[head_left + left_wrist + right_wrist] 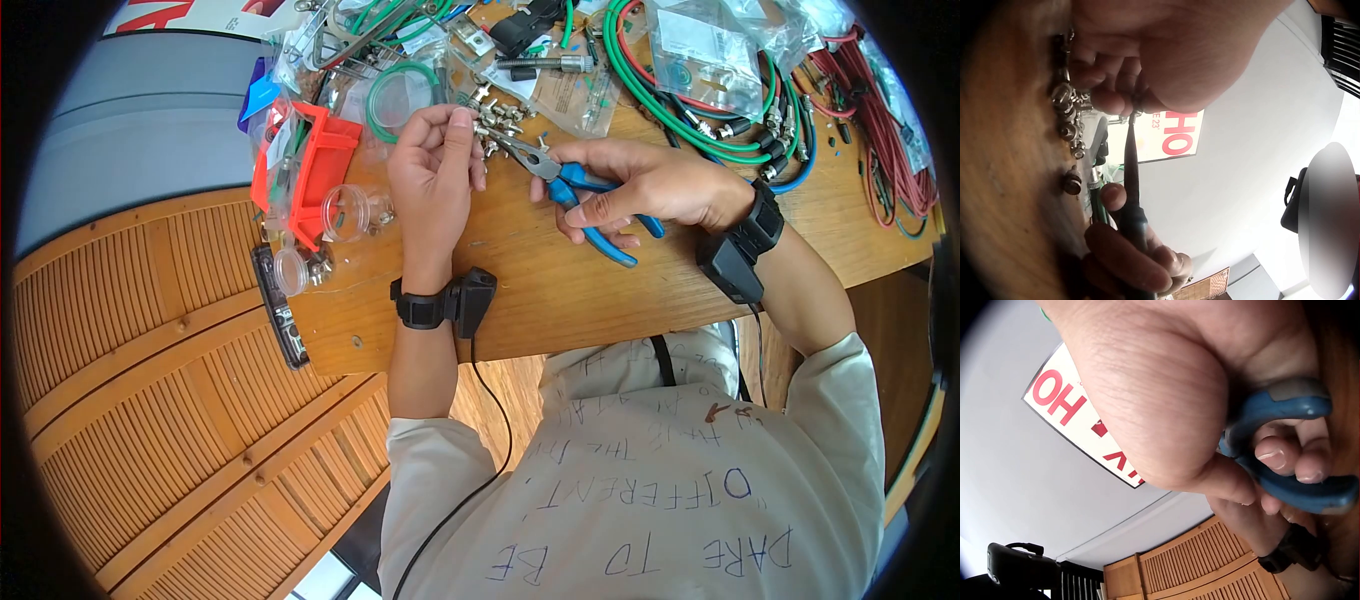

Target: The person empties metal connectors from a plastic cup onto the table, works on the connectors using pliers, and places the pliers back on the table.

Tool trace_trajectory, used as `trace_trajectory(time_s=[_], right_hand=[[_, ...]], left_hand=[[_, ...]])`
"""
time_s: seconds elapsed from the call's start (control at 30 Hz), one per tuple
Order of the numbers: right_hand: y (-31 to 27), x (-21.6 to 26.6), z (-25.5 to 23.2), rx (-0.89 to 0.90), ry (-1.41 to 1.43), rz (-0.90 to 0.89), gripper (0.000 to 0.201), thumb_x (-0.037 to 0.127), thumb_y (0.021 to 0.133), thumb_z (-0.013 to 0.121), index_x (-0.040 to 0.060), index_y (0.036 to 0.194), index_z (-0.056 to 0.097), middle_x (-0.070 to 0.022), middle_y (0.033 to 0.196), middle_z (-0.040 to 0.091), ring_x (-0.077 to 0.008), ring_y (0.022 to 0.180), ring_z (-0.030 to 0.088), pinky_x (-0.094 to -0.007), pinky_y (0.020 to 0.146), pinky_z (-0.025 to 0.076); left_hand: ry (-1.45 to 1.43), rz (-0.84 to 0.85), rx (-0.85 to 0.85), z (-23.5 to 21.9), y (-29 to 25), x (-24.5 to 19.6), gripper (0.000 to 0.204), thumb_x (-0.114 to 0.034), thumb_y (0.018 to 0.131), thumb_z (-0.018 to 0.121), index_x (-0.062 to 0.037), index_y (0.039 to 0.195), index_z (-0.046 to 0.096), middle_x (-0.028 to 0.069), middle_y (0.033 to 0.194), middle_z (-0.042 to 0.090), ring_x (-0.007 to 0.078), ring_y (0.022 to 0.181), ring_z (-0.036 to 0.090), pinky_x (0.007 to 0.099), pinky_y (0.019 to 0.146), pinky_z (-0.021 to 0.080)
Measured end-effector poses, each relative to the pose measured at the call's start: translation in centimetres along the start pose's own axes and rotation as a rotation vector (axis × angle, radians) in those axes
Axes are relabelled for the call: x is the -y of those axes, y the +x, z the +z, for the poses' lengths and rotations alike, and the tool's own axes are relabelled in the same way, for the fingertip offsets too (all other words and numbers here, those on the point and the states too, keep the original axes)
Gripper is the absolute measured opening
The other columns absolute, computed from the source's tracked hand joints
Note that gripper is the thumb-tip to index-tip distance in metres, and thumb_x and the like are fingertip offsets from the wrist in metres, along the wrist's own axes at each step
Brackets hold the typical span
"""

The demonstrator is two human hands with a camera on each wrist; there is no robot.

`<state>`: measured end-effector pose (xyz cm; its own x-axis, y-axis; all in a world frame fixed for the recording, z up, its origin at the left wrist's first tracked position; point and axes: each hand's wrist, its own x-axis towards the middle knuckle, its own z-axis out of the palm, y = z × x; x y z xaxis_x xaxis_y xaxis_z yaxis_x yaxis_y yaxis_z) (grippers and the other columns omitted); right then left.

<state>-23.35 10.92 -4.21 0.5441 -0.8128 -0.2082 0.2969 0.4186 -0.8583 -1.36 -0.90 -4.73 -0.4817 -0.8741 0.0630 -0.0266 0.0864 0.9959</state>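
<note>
My left hand (pixel 435 170) pinches a small metal connector (pixel 1137 103) between thumb and fingertips, which hide most of it. Blue-handled long-nose pliers (pixel 604 248) are in my right hand (pixel 665 185), with fingers wrapped among the spread handles. Their nose points left, its tip right at the connector by my left fingertips. From the right wrist, the two curved blue handles (pixel 1297 490) show with fingertips between them. Just beyond the left hand lies a pile of small metal connectors (pixel 508 112), which the left wrist view shows lying on the wooden table (pixel 1004 156).
An orange-red bin (pixel 322 165) and clear round jars (pixel 346 213) stand left of my left hand. Green coiled cables (pixel 640 130) and plastic bags (pixel 705 65) lie at the back right, with a red cable bundle (pixel 860 95) farther right. Loose cables and tools crowd the back left.
</note>
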Motion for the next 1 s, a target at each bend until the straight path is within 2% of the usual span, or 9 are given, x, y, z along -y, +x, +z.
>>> trace_trajectory(time_s=[1.0], right_hand=[[0.05,0.10,0.05,-0.001,-0.027,0.009,0.031,0.006,0.103,0.063,0.0023,0.132,0.054,-0.0086,0.097,0.069,-0.0052,0.061,0.051,-0.0243,0.056,0.046]], left_hand=[[0.005,0.020,0.024,-0.12,0.02,0.20,0.022,-0.022,0.110,0.063,-0.0010,0.114,0.068,0.0014,0.080,0.066,0.0069,0.058,0.057,0.0211,0.051,0.039]])
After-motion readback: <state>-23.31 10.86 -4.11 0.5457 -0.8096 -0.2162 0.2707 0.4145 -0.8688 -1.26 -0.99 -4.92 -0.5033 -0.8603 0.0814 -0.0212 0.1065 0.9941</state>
